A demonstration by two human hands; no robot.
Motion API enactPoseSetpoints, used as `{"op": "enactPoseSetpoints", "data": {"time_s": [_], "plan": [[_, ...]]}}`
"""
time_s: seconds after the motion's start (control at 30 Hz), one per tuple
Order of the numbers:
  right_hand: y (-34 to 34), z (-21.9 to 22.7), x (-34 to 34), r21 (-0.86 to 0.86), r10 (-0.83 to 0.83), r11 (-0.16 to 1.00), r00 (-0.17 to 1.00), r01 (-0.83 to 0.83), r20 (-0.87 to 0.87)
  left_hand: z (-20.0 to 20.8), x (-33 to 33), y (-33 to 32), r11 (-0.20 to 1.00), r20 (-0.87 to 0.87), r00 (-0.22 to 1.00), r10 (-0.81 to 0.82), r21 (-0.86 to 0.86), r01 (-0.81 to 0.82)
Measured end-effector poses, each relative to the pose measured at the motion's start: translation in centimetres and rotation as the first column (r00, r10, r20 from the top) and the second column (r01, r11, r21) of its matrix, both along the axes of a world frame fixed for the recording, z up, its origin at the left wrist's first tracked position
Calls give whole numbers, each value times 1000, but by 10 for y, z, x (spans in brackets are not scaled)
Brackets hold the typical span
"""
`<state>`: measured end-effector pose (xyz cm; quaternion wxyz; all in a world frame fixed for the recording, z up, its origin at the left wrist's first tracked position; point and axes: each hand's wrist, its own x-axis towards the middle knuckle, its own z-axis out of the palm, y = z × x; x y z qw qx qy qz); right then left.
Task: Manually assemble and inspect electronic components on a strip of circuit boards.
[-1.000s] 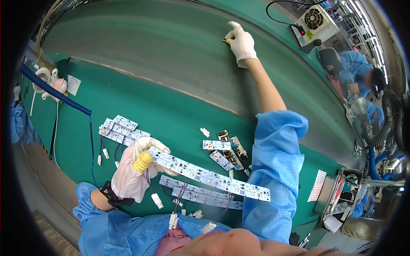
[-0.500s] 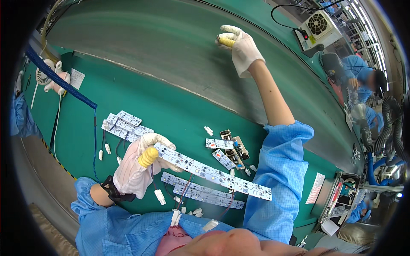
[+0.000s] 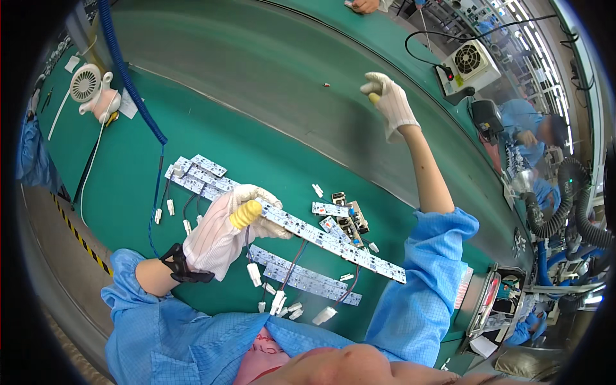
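My left hand point(image 3: 234, 224), in a striped white glove with a yellow-wrapped thumb, grips one end of a long white LED circuit board point(image 3: 340, 241). Wires with white plugs hang from that board. Over the grey conveyor belt point(image 3: 282, 70) stretches my right hand point(image 3: 391, 106), also gloved, its fingers loosely bent and nothing visible in them. A small reddish piece point(image 3: 326, 85) lies on the belt, apart from those fingers. Below the held board, more LED boards point(image 3: 308, 279) rest on the green table, and another stack of boards point(image 3: 199, 176) sits beyond my left hand.
Short boards and small box-shaped parts point(image 3: 351, 224) form a pile mid-table. At the left stand a small fan point(image 3: 86, 83) and a hanging blue coiled cord point(image 3: 125, 77). Across the belt are a white fan unit point(image 3: 467, 61) and another person's hand point(image 3: 364, 5). A tray point(image 3: 484, 305) is at right.
My right hand has drawn back to the right and down, and its pinch has loosened. The small piece now shows on the belt. My left hand still holds the board, slightly shifted in view.
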<state>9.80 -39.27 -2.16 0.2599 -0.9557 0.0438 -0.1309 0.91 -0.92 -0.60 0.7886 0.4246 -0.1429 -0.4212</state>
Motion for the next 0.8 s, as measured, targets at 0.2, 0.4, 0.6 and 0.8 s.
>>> {"op": "enactPoseSetpoints", "data": {"time_s": [0.2,0.4,0.6,0.8], "plan": [[34,32,-57,-19,40,999,993,-43,-109,-2,-1,-1,997,22,1000,-21,-72,23],[74,55,-165,436,88,899,992,-38,-95,-21,-4,-3,961,-39,999,-1,-276,-10],[134,66,-269,959,-18,241,989,147,-147,-17,-9,-4,947,26,1000,-11,-321,19],[166,45,-288,995,-100,99,995,-13,23,-26,-8,-10,972,125,991,49,-235,-18]]}}
